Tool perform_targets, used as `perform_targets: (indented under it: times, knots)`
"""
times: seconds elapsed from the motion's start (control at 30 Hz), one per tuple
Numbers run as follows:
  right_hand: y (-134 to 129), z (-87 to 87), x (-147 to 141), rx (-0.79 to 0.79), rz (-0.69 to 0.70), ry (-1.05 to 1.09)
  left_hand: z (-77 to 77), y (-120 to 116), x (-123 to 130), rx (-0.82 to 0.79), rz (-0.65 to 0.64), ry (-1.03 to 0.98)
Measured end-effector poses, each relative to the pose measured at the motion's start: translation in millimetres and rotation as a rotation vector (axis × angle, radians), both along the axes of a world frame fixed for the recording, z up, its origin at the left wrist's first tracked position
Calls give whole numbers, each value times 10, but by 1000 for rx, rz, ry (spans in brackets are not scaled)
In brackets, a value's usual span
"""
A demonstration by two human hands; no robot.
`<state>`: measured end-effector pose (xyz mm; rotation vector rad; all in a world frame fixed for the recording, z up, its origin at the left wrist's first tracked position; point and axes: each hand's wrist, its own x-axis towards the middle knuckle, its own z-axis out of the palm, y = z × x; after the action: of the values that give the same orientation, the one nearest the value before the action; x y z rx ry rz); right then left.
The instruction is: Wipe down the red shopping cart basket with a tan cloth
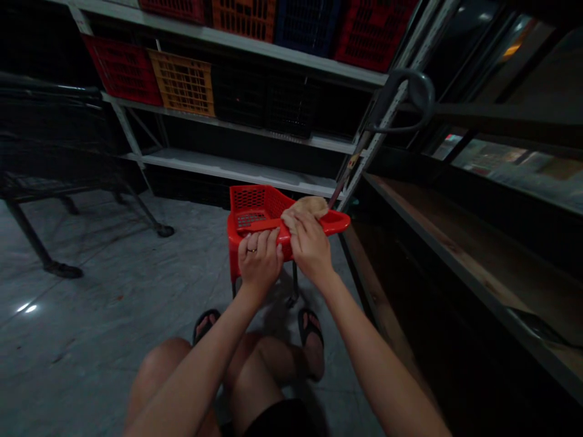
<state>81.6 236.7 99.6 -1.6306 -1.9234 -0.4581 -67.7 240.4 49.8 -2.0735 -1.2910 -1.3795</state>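
Note:
Straight ahead, low to the floor, stands a red plastic shopping basket (233, 237) with perforated sides, carried on thin dark legs with a caster. My left hand (260, 258) has its fingers wrapped over the near rim, a ring on one finger. On the rim's right part, my right hand (312, 246) presses a crumpled beige cloth (314, 206) against the red plastic. The palm side of both hands is hidden.
Behind is a white metal rack (204, 161) holding a red crate (122, 70), a yellow crate (184, 82) and several others. A dark shopping cart (50, 152) stands at left. Wooden shelving (455, 249) runs along the right, near a grey-handled pole (403, 100).

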Motion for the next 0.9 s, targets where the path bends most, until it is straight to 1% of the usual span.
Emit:
perform_targets:
  times: [0.07,0.13,0.17,0.23,0.33,0.4,0.47,0.53,0.57,0.6,0.67,0.73,0.83,0.9]
  knots:
    - [-55,-53,-148,44,53,21,40,-51,-69,-20,-15,44]
    - [-90,-87,-133,56,85,29,103,-57,-241,-40,-107,127]
    - [-98,-95,-64,48,94,21,145,-39,-355,-54,-181,188]
    - [-94,-95,169,20,71,-4,245,34,-601,-114,-318,300]
    - [-55,-51,631,-29,-42,-6,381,180,-869,-284,-434,329]
    - [-19,-8,919,-64,-108,31,423,241,-911,-393,-502,309]
    - [14,23,1131,-81,-152,85,414,247,-850,-441,-555,291]
    - [25,28,1235,-78,-161,131,368,206,-731,-431,-553,254]
    - [17,20,1241,-69,-147,145,338,178,-666,-419,-545,233]
    - [-3,6,1215,-53,-124,156,308,149,-604,-406,-537,214]
    - [-81,-40,1068,-17,-57,157,255,101,-499,-386,-518,180]
    - [-197,-101,809,3,20,132,221,68,-423,-374,-496,159]
    - [-387,-178,336,-20,144,70,208,24,-340,-364,-458,165]
    - [-482,-187,102,-34,184,47,217,-20,-298,-356,-433,160]
